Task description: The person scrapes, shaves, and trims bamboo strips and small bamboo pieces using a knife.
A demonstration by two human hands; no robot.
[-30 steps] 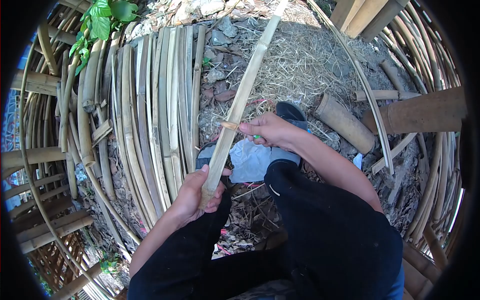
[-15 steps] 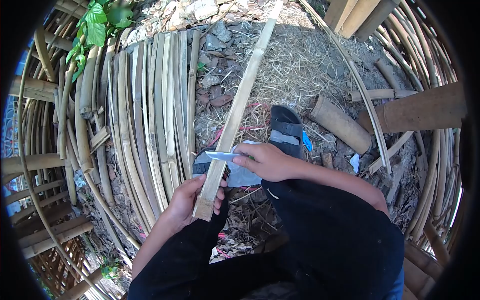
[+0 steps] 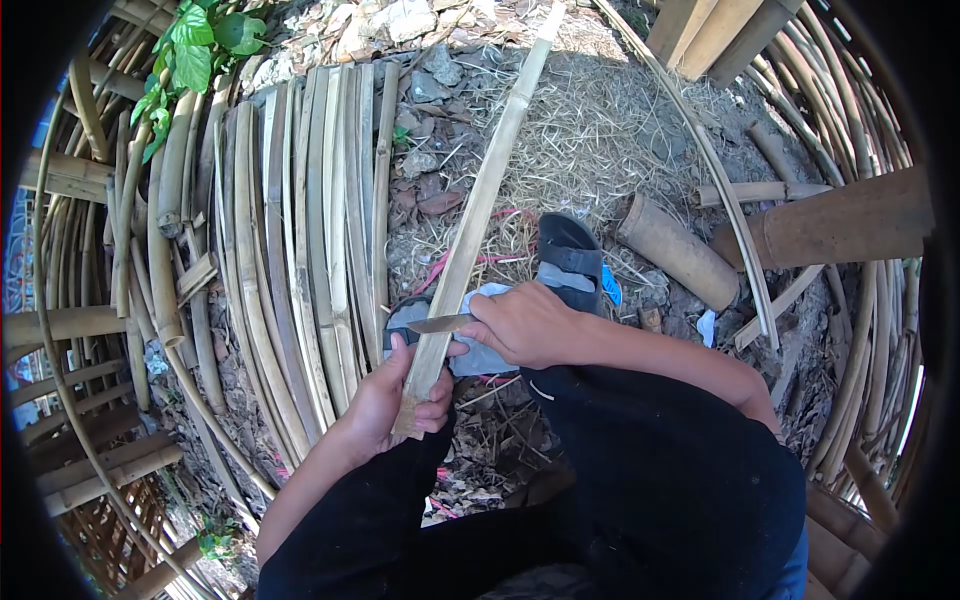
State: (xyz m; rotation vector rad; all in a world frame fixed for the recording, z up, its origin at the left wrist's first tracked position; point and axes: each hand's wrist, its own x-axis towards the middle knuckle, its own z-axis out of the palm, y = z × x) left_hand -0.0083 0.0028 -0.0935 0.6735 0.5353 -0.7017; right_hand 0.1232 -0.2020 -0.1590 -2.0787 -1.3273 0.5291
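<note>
A long split bamboo strip (image 3: 490,180) runs from my lap away toward the top of the view. Near its close end my left hand (image 3: 385,395) is wrapped round it, thumb along the left edge and fingers on the right. My right hand (image 3: 525,325) is closed on a knife (image 3: 440,324), its handle hidden in the fist. The blade lies across the strip just above my left hand, pointing left. Beneath the strip are my sandalled feet, the right sandal (image 3: 570,255) plainly visible and the left partly covered.
A row of split bamboo strips (image 3: 300,240) lies to the left. A short bamboo tube (image 3: 680,250) and a thick bamboo pole (image 3: 840,225) are at the right, with a long thin strip (image 3: 715,160) nearby. Straw and dry leaves cover the ground. A leafy plant (image 3: 190,50) stands upper left.
The knife has moved slightly down the strip toward my left hand, and its blade now looks darker and tilted differently. The strip has turned a little in my left hand.
</note>
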